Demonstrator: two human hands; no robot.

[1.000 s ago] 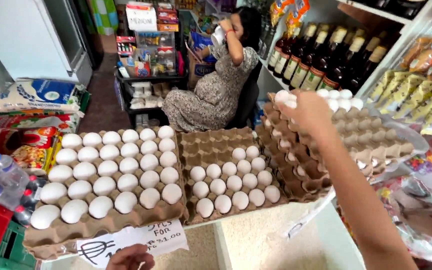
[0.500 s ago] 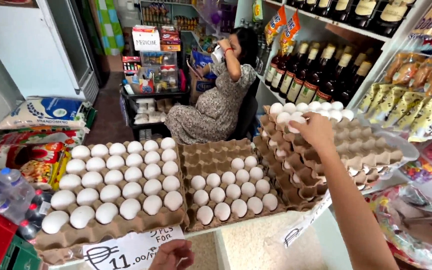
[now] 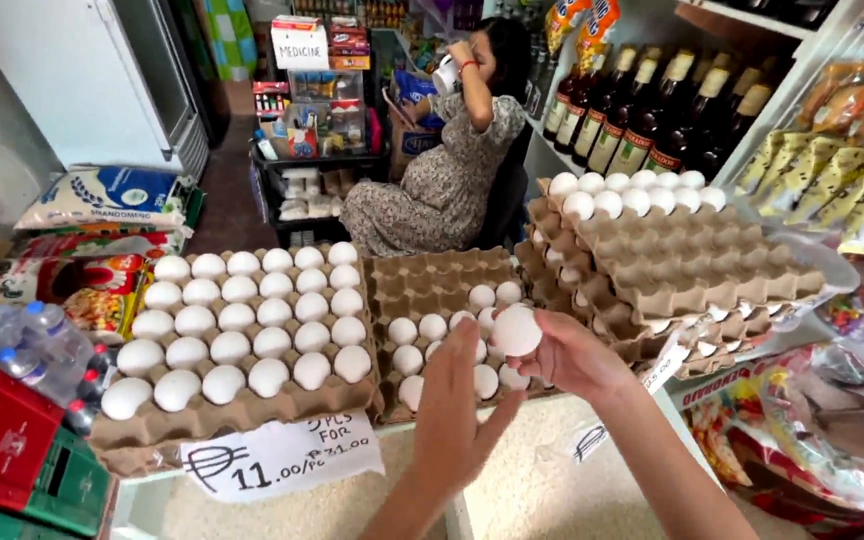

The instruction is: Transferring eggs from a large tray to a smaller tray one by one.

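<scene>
My right hand (image 3: 570, 355) holds a white egg (image 3: 516, 330) by the fingertips, over the front right of the middle egg tray (image 3: 432, 278). My left hand (image 3: 460, 405) is raised just below and left of it, fingers apart and empty. The middle tray is half filled with white eggs (image 3: 422, 342) in its near part. A full tray of white eggs (image 3: 242, 325) lies to the left. A stack of mostly empty trays (image 3: 682, 265) on the right has eggs only along its far edge (image 3: 622, 188).
A paper price sign (image 3: 282, 455) hangs at the front of the left tray. A seated person (image 3: 447, 165) is behind the trays. Dark bottles (image 3: 652, 110) line shelves at right, packaged goods (image 3: 832, 180) beside them. Sacks (image 3: 102, 200) and water bottles (image 3: 32, 350) lie at left.
My right hand came back from the far stack on the right with an egg to the middle tray. My left hand rose up from below the sign toward it.
</scene>
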